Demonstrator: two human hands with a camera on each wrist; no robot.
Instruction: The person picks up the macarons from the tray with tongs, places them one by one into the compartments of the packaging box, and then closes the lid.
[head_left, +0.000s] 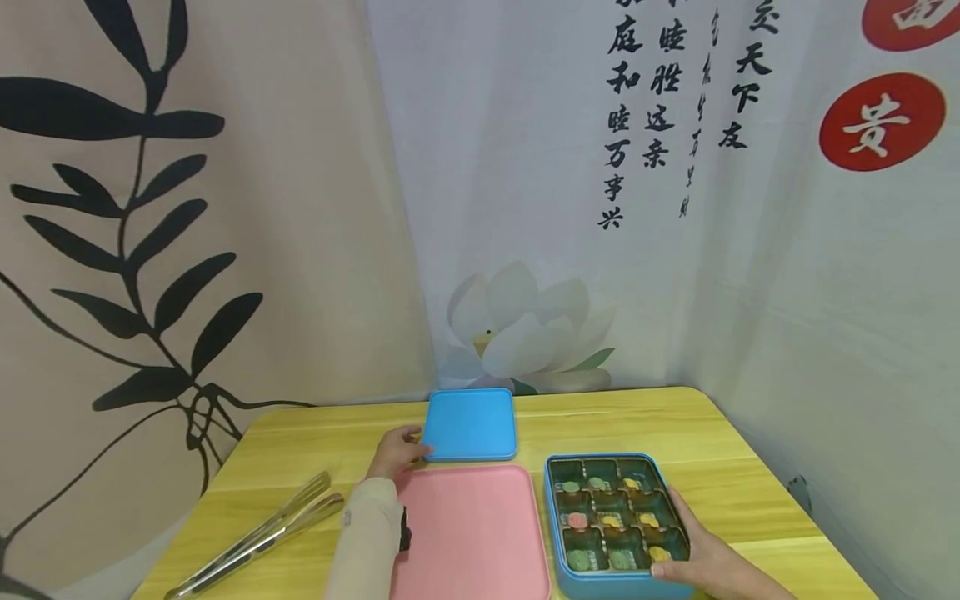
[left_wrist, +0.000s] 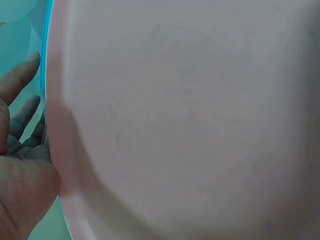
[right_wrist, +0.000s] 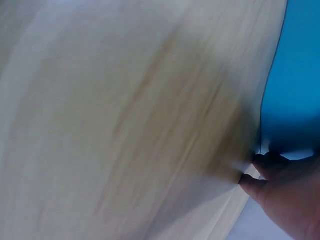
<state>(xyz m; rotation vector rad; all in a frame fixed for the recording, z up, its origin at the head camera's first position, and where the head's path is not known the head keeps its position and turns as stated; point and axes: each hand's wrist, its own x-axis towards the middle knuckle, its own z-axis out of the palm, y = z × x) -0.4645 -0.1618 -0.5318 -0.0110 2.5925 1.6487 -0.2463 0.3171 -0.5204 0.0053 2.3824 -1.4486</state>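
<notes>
In the head view, my left hand (head_left: 397, 452) is at the left edge of a flat blue lid (head_left: 471, 425), behind a pink tray (head_left: 472, 529). The left wrist view shows its fingers (left_wrist: 26, 112) loosely bent and apart, holding nothing, beside the tray's rim. My right hand (head_left: 708, 550) grips the near right corner of a blue box (head_left: 626, 587), thumb at the front rim and fingers along the right side. Inside the box, a dark divided insert (head_left: 611, 504) has several compartments with small green, yellow and pink pieces. In the right wrist view the fingertips are partly in shadow.
Metal tongs (head_left: 262, 537) lie at the left on the yellow wood-grain table (head_left: 615, 408). The pink tray sits between the tongs and the box. A printed curtain (head_left: 315, 208) hangs behind the table and along its right side.
</notes>
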